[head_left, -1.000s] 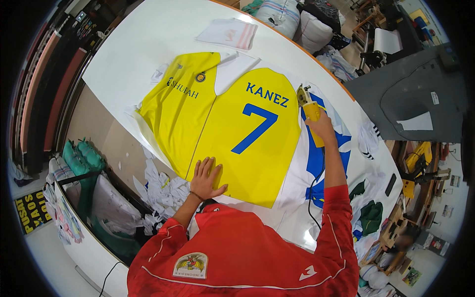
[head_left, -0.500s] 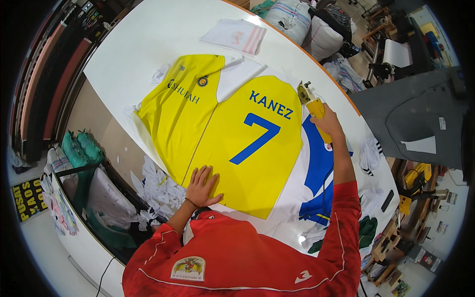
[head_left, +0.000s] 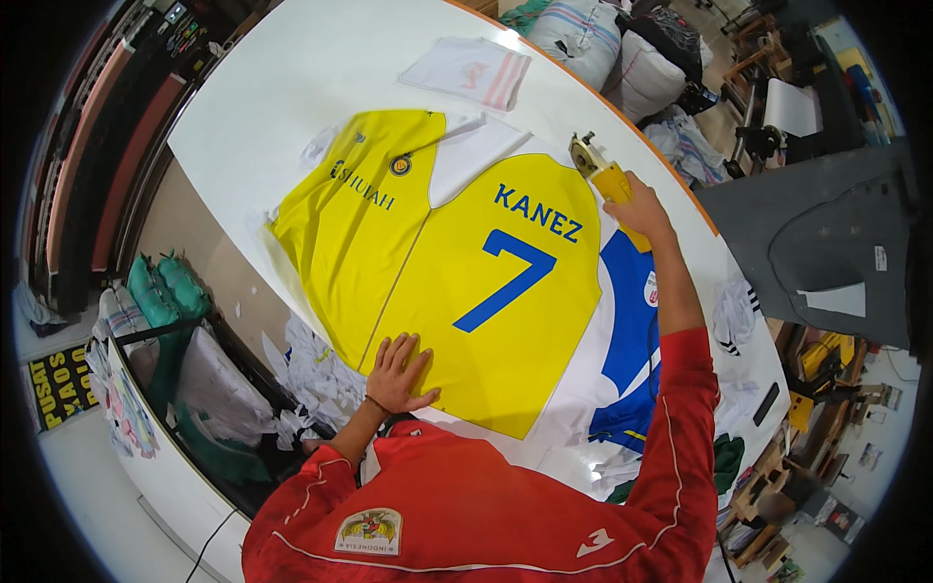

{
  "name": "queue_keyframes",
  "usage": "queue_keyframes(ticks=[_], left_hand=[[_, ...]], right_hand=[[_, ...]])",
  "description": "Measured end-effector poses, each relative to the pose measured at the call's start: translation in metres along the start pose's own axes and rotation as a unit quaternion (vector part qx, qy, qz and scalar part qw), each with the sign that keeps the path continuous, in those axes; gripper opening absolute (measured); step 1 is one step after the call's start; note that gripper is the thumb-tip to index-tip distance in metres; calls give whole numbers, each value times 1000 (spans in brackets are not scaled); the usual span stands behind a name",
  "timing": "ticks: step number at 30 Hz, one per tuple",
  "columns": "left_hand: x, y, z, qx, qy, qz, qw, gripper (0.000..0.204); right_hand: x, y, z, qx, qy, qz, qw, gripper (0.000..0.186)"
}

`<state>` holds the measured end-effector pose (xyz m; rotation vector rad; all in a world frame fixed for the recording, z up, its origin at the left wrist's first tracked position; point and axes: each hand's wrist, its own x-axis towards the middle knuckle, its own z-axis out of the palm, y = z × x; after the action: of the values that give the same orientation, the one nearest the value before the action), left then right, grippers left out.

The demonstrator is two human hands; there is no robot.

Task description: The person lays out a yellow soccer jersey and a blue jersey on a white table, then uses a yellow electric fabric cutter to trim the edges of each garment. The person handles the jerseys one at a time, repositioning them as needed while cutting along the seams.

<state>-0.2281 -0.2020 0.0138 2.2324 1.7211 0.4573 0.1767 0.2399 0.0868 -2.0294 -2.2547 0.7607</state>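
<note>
Two yellow printed jersey panels lie side by side on white material. The right panel [head_left: 515, 374] carries blue lettering and a large blue numeral, and the left panel [head_left: 335, 262] has a round badge. My left hand [head_left: 397, 377] rests flat with fingers spread on the lower part of the yellow fabric, near the line between the panels. Wrapped around the body of a yellow handheld electric rotary cutter [head_left: 611, 183], my right hand [head_left: 639, 208] holds it at the right panel's upper right corner. The cutter's blade end points up and left, along the fabric's edge.
Blue and white fabric [head_left: 627, 321] lies under my right forearm. A white piece with pink stripes [head_left: 466, 73] is at the table's far side. White scraps [head_left: 321, 374] hang by the near left edge. A black phone-like object [head_left: 766, 404] sits at the right edge of the white table [head_left: 253, 107].
My right hand has carried the cutter up and slightly left, from the panel's right side to its upper corner. My left hand stays pressed on the fabric.
</note>
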Motion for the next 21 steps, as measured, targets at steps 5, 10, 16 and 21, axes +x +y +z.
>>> queue_keyframes(ticks=[5, 10, 16, 21], left_hand=[[1, 1, -3, -4, -3, -2, 1000, 75], [8, 4, -10, -23, 18, 5, 1000, 75], [56, 10, -8, -22, 103, -5, 994, 56], [161, 51, 36, -26, -13, 85, 996, 76]], right_hand=[[17, -9, 24, 76, 79, 23, 994, 71], [-22, 15, 39, 126, 184, 88, 971, 67], [-150, 82, 58, 173, 253, 142, 941, 74], [-293, 158, 84, 220, 260, 247, 907, 71]])
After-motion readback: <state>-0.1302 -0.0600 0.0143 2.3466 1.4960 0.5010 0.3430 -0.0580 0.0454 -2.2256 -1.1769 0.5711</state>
